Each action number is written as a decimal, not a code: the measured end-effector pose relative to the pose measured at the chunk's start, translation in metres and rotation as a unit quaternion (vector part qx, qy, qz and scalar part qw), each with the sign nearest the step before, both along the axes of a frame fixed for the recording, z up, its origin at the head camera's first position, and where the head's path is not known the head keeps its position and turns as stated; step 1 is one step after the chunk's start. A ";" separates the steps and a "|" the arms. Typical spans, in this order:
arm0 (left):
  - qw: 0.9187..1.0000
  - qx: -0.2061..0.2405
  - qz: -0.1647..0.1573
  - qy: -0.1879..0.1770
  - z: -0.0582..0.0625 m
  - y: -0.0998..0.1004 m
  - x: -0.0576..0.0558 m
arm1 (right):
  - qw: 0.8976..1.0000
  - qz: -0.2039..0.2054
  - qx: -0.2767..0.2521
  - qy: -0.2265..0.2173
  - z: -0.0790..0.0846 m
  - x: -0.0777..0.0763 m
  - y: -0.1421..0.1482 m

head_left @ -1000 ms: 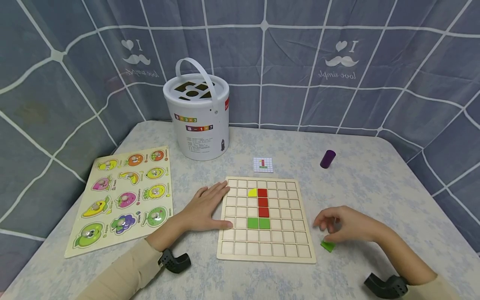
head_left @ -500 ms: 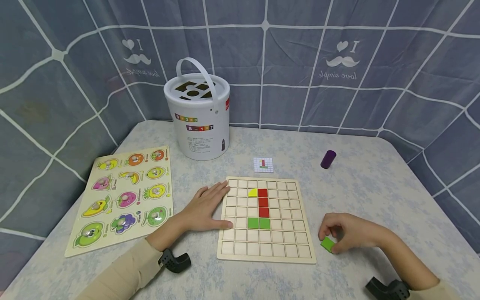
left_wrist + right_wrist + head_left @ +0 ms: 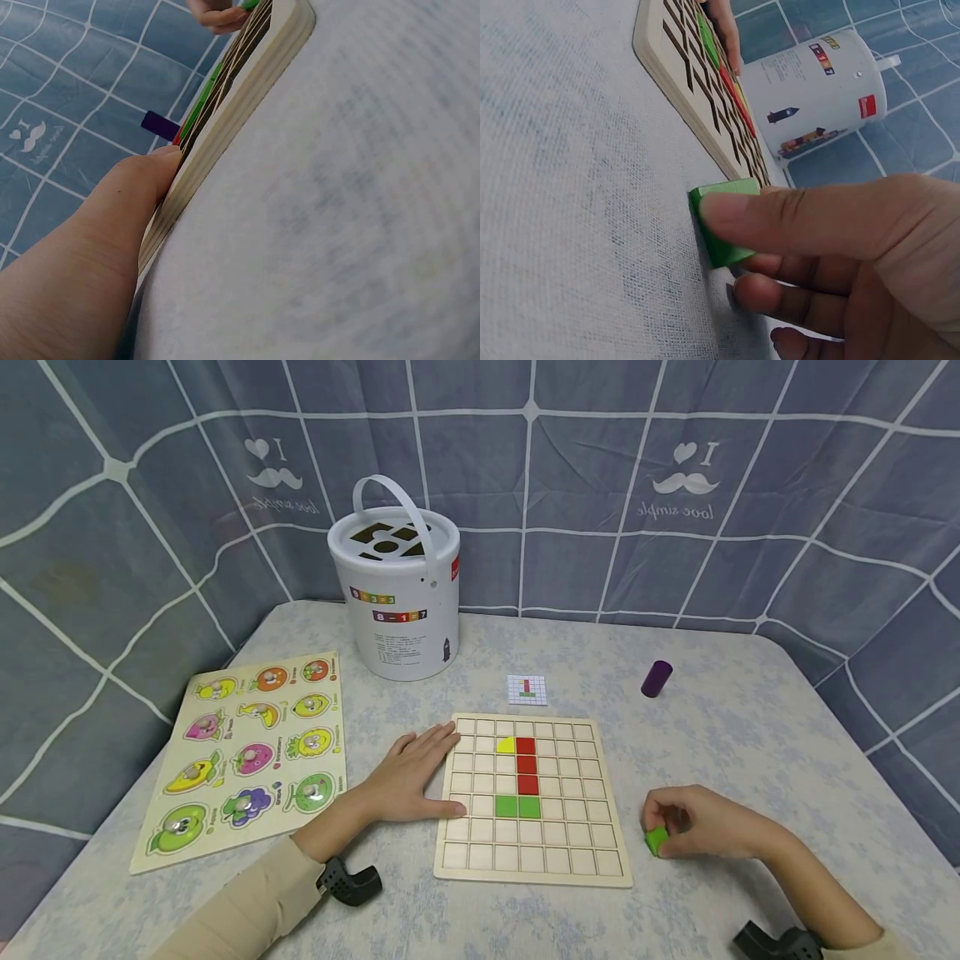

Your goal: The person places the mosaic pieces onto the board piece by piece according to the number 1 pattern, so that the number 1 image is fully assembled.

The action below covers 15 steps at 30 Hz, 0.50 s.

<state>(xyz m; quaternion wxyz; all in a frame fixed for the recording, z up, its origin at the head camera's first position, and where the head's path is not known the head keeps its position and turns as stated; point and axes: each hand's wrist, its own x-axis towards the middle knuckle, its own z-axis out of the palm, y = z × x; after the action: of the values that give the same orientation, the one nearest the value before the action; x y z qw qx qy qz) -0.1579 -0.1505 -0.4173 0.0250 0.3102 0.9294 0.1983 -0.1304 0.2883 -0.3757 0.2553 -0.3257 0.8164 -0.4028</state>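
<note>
A wooden grid board (image 3: 566,860) lies in the middle of the table. Set in its cells are a yellow piece (image 3: 506,745) with a rounded corner, a column of three red squares (image 3: 527,765) and two green squares (image 3: 517,807). My left hand (image 3: 408,781) rests on the board's left edge with fingers straight; its thumb touches the rim in the left wrist view. To the right of the board, my right hand (image 3: 705,822) pinches a green square tile (image 3: 724,217) between thumb and fingers, tilted and close to the tabletop.
A small pattern card (image 3: 527,690) lies behind the board. A white bucket (image 3: 397,627) with a holed lid stands at the back left. The fruit puzzle board (image 3: 247,760) lies at left, and a purple cylinder (image 3: 656,678) at back right.
My right hand came down to the green tile, took it between thumb and fingers and tipped it up off its flat side. The left hand stayed in place.
</note>
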 end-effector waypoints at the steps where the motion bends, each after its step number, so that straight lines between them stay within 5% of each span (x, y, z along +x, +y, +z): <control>1: 1.000 0.000 0.000 0.000 0.000 0.000 0.000 | 1.000 0.000 -0.002 0.012 0.000 0.000 0.000; 15: 1.000 0.002 -0.001 -0.001 0.000 0.000 0.001 | 0.997 -0.022 -0.026 0.073 0.001 0.001 -0.005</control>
<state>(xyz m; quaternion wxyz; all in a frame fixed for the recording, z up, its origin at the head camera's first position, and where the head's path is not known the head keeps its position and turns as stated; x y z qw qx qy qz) -0.1572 -0.1501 -0.4170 0.0258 0.3113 0.9286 0.2001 -0.1293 0.2834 -0.3750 0.1779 -0.3420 0.8293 -0.4045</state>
